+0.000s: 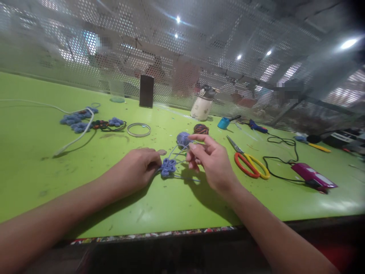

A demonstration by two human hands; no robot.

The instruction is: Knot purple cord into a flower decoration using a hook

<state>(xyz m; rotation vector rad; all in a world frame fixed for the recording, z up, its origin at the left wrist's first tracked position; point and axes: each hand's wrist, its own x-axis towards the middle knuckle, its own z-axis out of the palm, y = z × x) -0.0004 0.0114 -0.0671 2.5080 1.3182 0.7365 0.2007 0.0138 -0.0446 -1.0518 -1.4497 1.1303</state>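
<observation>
A small blue crocheted flower (168,167) lies low over the green tabletop (114,213), between the two hands and near the front edge. The left hand (144,161) pinches its left margin, thumb against curled fingers; the right hand (209,158) is half curled among the loose yarn strands (172,150), though whether its fingertips close on one cannot be told. Judged by its knit, the flower should be very light, soft and pliant, not slippery or brittle; a petal's edge or the dense centre offers the surest hold, whereas pulling a strand could distort the stitches. Just beyond are a blue yarn ball (182,139) and, behind it, a dark multicoloured ball (201,129). To the right lie scissors (251,163) with red and yellow handles, then a magenta device (315,177) with a black cord; to the left, a thin ring (138,134) and further blue crocheted pieces (74,120). A pale bottle (202,106) stands at the rear.
</observation>
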